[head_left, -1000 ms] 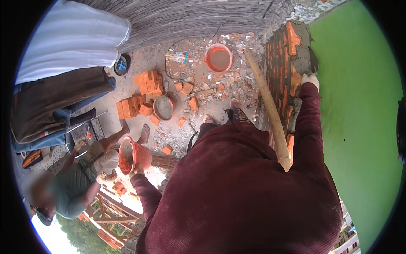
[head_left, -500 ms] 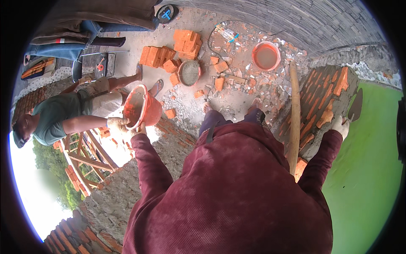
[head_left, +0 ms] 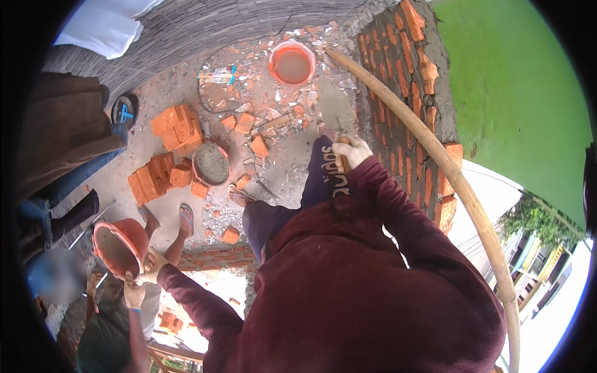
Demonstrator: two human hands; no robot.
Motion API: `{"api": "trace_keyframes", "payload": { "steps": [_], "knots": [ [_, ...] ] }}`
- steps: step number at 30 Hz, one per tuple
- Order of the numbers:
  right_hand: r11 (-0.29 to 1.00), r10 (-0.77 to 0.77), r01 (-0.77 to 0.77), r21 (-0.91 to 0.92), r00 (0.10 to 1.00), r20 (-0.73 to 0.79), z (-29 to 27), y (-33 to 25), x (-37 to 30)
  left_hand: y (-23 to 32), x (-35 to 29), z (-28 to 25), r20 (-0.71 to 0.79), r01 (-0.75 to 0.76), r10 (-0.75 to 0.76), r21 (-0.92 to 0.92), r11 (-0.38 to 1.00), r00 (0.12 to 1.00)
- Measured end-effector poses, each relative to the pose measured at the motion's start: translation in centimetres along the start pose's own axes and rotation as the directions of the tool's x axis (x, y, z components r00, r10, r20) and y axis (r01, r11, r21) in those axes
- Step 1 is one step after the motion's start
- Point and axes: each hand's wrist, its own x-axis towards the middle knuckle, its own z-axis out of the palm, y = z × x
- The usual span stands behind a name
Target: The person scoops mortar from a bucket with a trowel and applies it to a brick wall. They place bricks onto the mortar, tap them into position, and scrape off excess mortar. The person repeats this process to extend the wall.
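An orange bucket (head_left: 129, 229) tilts at the left, its inside coated with grey mortar. My gloved left hand (head_left: 151, 265) is closed on the bucket's rim. Right beside it, a co-worker's gloved hand (head_left: 133, 293) also grips the rim. In front of my legs, my gloved right hand (head_left: 354, 153) is wrapped round the wooden handle of a trowel (head_left: 336, 103). The trowel's broad grey blade points away from me, over the floor beside a brick wall.
A bucket of mortar (head_left: 211, 163) stands beside stacked orange bricks (head_left: 177, 129). Farther off is an orange bucket of greyish liquid (head_left: 292, 66). Brick rubble covers the floor. A bent wooden pole (head_left: 429, 140) crosses the rough brick wall (head_left: 398, 93) at the right.
My view has swung to the right. My right hand and the trowel have come from beside the green wall to in front of my legs. My left hand stays on the bucket.
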Motion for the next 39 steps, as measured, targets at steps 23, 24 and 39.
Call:
{"api": "trace_keyframes", "payload": {
  "steps": [23,24,39],
  "knots": [
    [0.775,0.631,-0.612,0.158,0.763,-0.138,8.7,24.4,-11.3,-45.8,10.5,-6.1,-0.214,0.744,-0.713,0.198,0.638,0.668],
    [0.766,0.639,-0.608,0.207,0.754,-0.152,8.1,24.1,-11.8,-45.3,8.3,-5.6,-0.357,0.735,-0.651,0.194,0.649,0.670],
    [0.784,0.519,-0.504,0.361,0.853,0.064,-3.7,21.5,-11.3,-43.4,-22.2,2.5,-0.248,0.622,-0.775,0.749,0.227,0.581]
  ]
}}
